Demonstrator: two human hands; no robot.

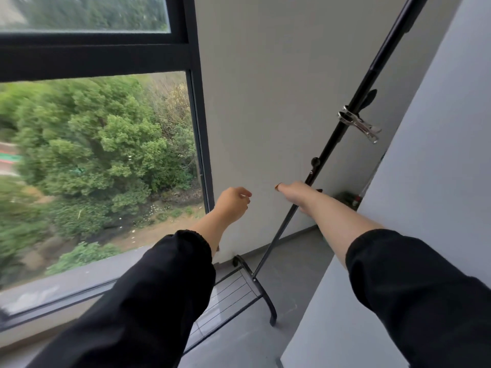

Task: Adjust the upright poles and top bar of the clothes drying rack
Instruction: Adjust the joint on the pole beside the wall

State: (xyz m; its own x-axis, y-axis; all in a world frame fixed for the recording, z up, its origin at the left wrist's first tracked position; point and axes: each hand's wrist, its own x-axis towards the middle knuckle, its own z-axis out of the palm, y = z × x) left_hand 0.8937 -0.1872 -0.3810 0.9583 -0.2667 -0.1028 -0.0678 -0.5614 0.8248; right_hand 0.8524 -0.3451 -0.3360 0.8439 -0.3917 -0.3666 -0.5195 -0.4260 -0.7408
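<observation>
The rack's black upright pole point(342, 120) slants from its curved base foot point(267, 298) on the floor up past the frame's top right. A small black knob point(315, 162) sticks out of the pole just above my right hand point(295, 194), which is wrapped around the pole with the thumb pointing left. My left hand point(233, 204) hangs in the air left of the pole, apart from it, fingers loosely curled around nothing. The top bar is out of view.
A metal clip point(358, 125) and a black clip point(370, 98) are clamped higher on the pole. A wire shelf point(228, 290) lies at the rack's base. A large window point(106, 160) is at left, a white wall point(265, 88) behind, a pale wall point(425, 187) close at right.
</observation>
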